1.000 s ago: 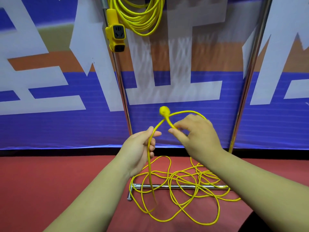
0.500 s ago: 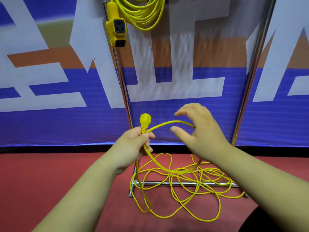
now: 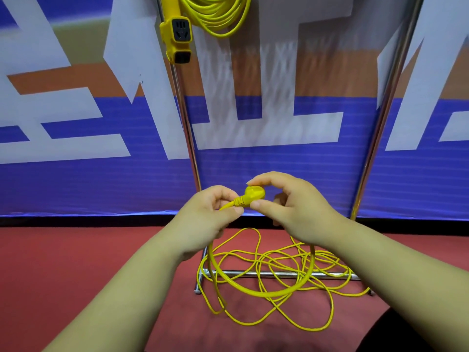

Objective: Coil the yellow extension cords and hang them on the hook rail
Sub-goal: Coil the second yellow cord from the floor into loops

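Note:
A loose yellow extension cord (image 3: 266, 283) lies tangled on the red floor over the rack's base bar. Its yellow plug (image 3: 253, 195) is held up at chest height. My left hand (image 3: 210, 219) pinches the cord just behind the plug. My right hand (image 3: 291, 209) pinches the plug head between thumb and forefinger. One thick loop of cord hangs from my hands down toward the floor. A second yellow cord (image 3: 218, 13), coiled, hangs at the top of the frame with its socket block (image 3: 177, 36) dangling beside it; the hook holding it is out of view.
Two chrome uprights (image 3: 187, 138) (image 3: 378, 138) of the rack rise in front of a blue, white and orange banner (image 3: 76, 123). A chrome base bar (image 3: 279, 274) runs across the red carpet (image 3: 76, 275) under the tangle.
My right hand, open half a second ago, has closed onto the plug. The plug tipped from upright to pointing right, and a loop now hangs under my hands.

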### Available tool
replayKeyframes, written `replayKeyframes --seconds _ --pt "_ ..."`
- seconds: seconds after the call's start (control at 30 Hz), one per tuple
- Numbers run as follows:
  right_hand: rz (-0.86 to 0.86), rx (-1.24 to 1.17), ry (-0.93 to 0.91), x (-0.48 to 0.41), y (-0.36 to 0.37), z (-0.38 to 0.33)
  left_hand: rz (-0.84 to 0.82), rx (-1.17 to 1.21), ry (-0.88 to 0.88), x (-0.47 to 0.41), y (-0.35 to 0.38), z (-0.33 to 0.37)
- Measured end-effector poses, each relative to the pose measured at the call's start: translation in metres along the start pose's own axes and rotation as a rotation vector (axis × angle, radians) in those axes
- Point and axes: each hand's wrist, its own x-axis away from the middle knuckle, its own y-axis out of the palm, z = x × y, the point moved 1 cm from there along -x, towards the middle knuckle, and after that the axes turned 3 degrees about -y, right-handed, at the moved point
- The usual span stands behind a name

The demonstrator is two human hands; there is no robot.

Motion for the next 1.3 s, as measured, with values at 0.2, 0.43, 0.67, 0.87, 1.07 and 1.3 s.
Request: replayKeyframes --seconds 0.2,0.43,0.67,0.87,1.07,1.3 --pt "0.178 -0.16 0.078 -0.005 -0.013 0.006 0.009 -0.063 0.049 -0.002 -0.004 0.0" --pt "0.294 -0.133 0.113 -0.005 -0.025 0.011 -0.047 -0.231 -0.05 -0.013 -0.006 -0.013" --pt "0.311 -0.108 0.144 -0.006 -0.032 0.018 -0.01 -0.199 -0.138 -0.022 -0.005 -0.026" --pt "0.227 -0.107 0.237 -0.002 -0.033 0.029 0.084 0.089 -0.106 -0.021 -0.009 -0.022" --pt "0.201 -0.193 0.258 -0.002 -0.026 0.024 0.051 0.053 -0.059 -0.016 0.001 -0.012" --pt "0.085 -0.354 0.286 -0.004 -0.015 0.015 -0.034 0.069 -0.031 -0.013 0.01 -0.006"
